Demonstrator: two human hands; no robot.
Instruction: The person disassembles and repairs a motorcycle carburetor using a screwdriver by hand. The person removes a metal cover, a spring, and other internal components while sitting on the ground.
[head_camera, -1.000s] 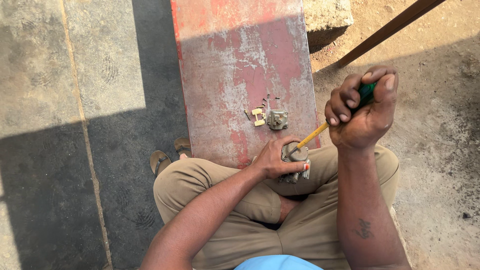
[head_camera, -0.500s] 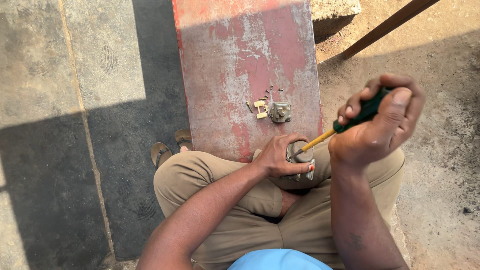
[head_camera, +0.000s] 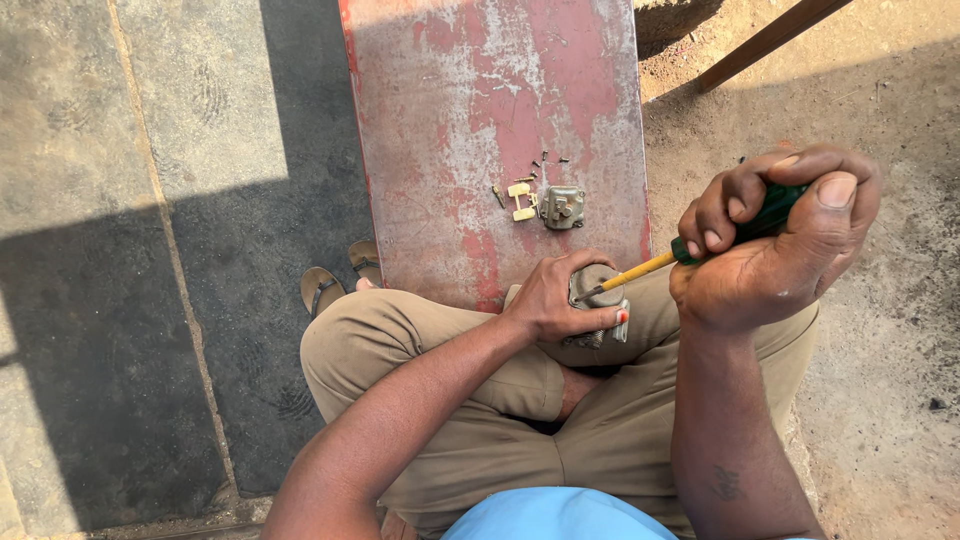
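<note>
Sat cross-legged at the 6 o'clock end of a worn red board (head_camera: 450, 120). Left hand (head_camera: 550, 297) clamped round a small metal lock part (head_camera: 596, 290) on the lap; right hand (head_camera: 775, 240) fisted on a green-handled screwdriver (head_camera: 700, 248), tip poking in from 3 o'clock. Another metal piece (head_camera: 562, 207) plus loose screws (head_camera: 540, 170) up at 12.

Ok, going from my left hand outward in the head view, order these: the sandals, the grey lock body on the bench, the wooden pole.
1. Grey lock body, just above the left hand on the red bench.
2. Sandals, left on the ground.
3. Wooden pole, top right.
</note>
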